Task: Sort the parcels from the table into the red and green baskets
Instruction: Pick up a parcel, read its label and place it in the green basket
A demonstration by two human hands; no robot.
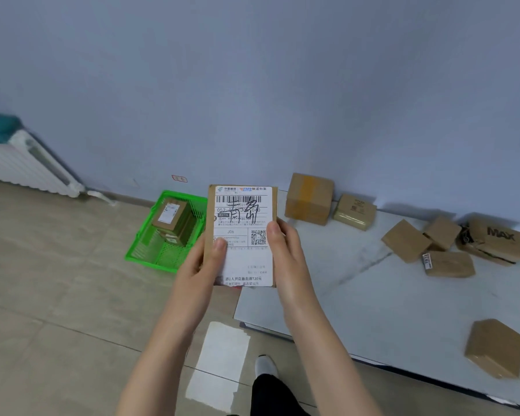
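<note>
While the flat labelled parcel (242, 235) is held up in the head view, it is seen pinched between both hands. The left hand (206, 265) grips its left edge and the right hand (285, 250) its right edge. Each thumb is pressed on the white label; the other fingers are hidden behind the card. The parcel's long axis runs away from the fingers, barcode end farthest.

The green basket (150, 264) lies left of and beyond the left thumb, its right side covered by the parcel. The left hand is judged the nearer. Brown boxes (170, 217) are stacked inside it. No red basket can be made out with certainty.

Right of the right fingers, on the pale table (357, 295), unsorted parcels are noted: a tall taped box (309, 199), a cluster with a "MAX" parcel (497, 240), and a lone box (496, 348) nearer the person. Nothing is seen standing between the held parcel and the green basket.
</note>
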